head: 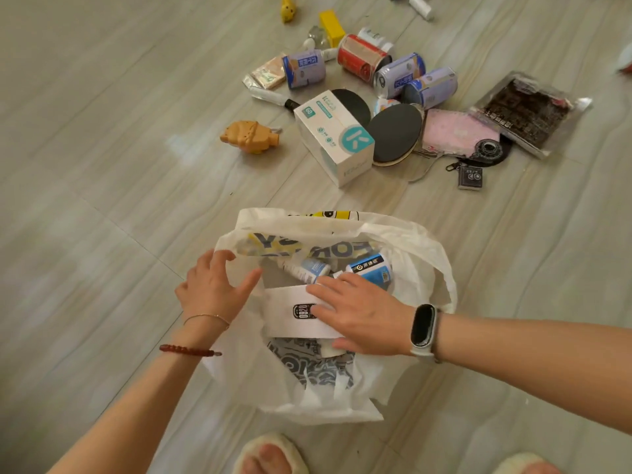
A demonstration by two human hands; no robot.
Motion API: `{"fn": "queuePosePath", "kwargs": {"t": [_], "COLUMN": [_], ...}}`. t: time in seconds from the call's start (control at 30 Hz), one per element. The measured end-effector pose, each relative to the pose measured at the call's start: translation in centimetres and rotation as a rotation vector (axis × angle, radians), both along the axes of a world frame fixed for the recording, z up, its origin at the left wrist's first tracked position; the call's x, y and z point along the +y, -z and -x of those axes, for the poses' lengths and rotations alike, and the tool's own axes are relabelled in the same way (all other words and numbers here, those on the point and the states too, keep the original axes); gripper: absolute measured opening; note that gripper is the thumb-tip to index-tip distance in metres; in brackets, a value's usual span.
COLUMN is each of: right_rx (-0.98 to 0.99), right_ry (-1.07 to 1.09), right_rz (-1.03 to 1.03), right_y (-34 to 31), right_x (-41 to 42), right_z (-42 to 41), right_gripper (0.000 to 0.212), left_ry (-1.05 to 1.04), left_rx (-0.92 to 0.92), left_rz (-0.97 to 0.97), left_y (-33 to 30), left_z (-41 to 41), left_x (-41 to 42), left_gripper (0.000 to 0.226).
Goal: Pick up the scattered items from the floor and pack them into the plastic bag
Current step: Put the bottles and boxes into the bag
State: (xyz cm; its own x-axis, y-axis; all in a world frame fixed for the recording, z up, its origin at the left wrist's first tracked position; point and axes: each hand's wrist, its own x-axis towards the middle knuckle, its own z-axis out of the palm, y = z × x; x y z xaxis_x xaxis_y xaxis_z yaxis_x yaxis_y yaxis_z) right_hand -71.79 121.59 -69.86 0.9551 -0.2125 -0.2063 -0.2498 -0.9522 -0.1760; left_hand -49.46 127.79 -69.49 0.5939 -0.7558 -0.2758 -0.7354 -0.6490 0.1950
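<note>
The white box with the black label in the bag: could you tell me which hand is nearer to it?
Right. The right hand rests on the white box; the left hand is beside it at the bag's edge.

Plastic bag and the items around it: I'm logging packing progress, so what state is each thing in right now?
plastic bag: open, partly filled
white box: inside bag, under right hand
left hand: touches bag rim, fingers relaxed
blue-labelled bottles: lying inside bag
tissue box: on floor, tilted
cans: on their sides, unpacked
paddles: on floor, overlapping
</note>
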Motion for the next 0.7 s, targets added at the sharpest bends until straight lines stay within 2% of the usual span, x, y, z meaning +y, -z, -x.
{"fn": "queuePosePath", "kwargs": {"t": [0.1, 0.17, 0.23, 0.3, 0.37, 0.43, 0.5, 0.6, 0.7], "right_rx": [-0.059, -0.085, -0.031, 0.056, 0.19, 0.254, 0.199, -0.035, -0.118], "right_ry": [0.069, 0.185, 0.335, 0.522, 0.674, 0.651, 0.613, 0.754, 0.848], "right_rz": [-0.165, -0.081, 0.06, 0.043, -0.125, -0.198, -0.125, -0.069, -0.01], "right_y": [-0.3, -0.1, -0.4, -0.1, 0.2, 0.2, -0.1, -0.8, -0.6], "right_x": [-1.2, -2.5, -4.1, -6.0, -7.4, -8.2, -9.0, -11.3, -14.7], "right_z": [-2.9, -2.2, -0.5, 1.8, 3.7, 4.5, 4.3, 2.2, -1.3], "right_gripper": [0.061, 0.058, 0.056, 0.059, 0.057, 0.047, 0.037, 0.029, 0.049], "left_ry": [-0.05, -0.042, -0.015, 0.076, 0.213, 0.312, 0.377, 0.397, 0.371], "left_rx": [-0.042, -0.069, -0.071, -0.064, -0.082, -0.084, -0.088, -0.088, -0.066], "left_rz": [0.064, 0.113, 0.189, 0.302, 0.343, 0.268, 0.193, 0.175, 0.129], "left_y": [0.0, -0.1, -0.1, 0.1, 0.2, 0.2, 0.2, 0.0, 0.1], "left_z": [-0.1, -0.2, -0.1, 0.0, 0.2, 0.6, 0.8, 0.7, 0.4], "left_x": [-0.4, -0.6, -0.6, -0.7, -1.3, -2.4, -4.1, -6.9, -9.1], "left_gripper": [0.047, 0.044, 0.046, 0.052, 0.057, 0.062, 0.07, 0.069, 0.049]}}
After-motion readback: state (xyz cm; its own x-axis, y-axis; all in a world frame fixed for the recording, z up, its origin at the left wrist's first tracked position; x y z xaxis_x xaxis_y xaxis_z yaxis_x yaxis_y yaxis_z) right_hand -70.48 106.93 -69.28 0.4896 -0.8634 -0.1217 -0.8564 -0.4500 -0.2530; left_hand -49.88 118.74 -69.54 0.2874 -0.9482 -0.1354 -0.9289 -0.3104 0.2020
